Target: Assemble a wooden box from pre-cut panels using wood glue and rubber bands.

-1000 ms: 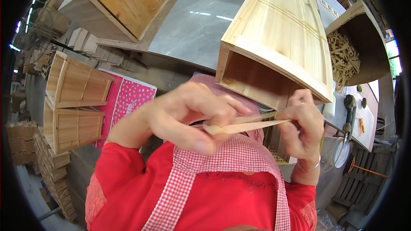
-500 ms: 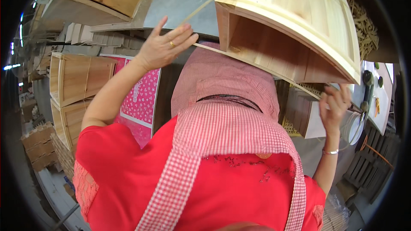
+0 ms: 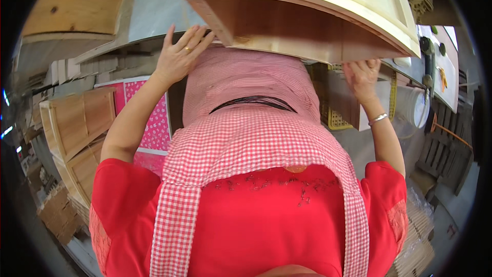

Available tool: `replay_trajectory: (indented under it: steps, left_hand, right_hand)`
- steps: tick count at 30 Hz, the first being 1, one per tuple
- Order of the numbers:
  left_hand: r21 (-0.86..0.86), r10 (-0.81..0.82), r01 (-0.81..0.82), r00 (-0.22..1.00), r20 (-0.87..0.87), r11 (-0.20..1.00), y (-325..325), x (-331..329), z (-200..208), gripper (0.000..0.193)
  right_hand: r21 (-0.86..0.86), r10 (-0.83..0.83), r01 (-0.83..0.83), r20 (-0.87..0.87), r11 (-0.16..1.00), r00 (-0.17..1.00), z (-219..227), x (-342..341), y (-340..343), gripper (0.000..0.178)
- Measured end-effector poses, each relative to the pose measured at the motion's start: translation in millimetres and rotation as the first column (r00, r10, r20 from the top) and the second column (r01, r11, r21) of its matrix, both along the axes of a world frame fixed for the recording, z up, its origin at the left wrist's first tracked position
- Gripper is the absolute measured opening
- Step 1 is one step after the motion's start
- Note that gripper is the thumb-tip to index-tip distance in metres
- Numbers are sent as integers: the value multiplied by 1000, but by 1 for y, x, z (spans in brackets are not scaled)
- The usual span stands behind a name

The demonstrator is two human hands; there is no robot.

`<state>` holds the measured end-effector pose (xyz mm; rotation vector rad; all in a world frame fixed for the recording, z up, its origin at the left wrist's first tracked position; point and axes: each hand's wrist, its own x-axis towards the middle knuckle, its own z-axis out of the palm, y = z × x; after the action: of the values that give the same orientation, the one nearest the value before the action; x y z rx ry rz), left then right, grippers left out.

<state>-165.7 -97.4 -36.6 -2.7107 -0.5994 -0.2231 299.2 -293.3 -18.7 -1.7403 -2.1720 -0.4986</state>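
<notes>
A grey worktable [image 3: 159, 7] carries the largest thing near the hands, a pale wooden box [image 3: 318, 0] lying with its open end toward the person and its lower edge just above the lap of the checked apron [image 3: 261, 143]. That placing seems chosen to bring both near corners within reach at once. Off to the left, two wooden boxes [image 3: 84, 118] stand stacked beside a pink patterned board [image 3: 148, 107].

The left hand [image 3: 179, 54] is spread, its fingers extended toward the box's near left corner; the right hand [image 3: 363, 77] is bent up against the lower edge near the opposite corner, so the pair likely steadies it from both sides. The rim hides the right fingertips, so I cannot tell whether they pinch anything.

Half a second earlier, a pale strip ran taut from the left hand, below the opening, to the right; now no such stretch shows, and the left hand is closer to the corner.
</notes>
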Motion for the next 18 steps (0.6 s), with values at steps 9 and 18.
replay_trajectory:
  steps: [9, 18]
  left_hand:
    - [79, -73, 73, 997, -7, 994, 8, 14, 19, 49]
    - [-790, 618, 223, 516, 593, 571, 72, 56, 118, 30]
  right_hand:
    - [-33, 4, -10, -157, 999, 988, 38, -16, 10, 16]
    - [-8, -220, 290, -674, 957, 706, 139, 21, 43, 33]
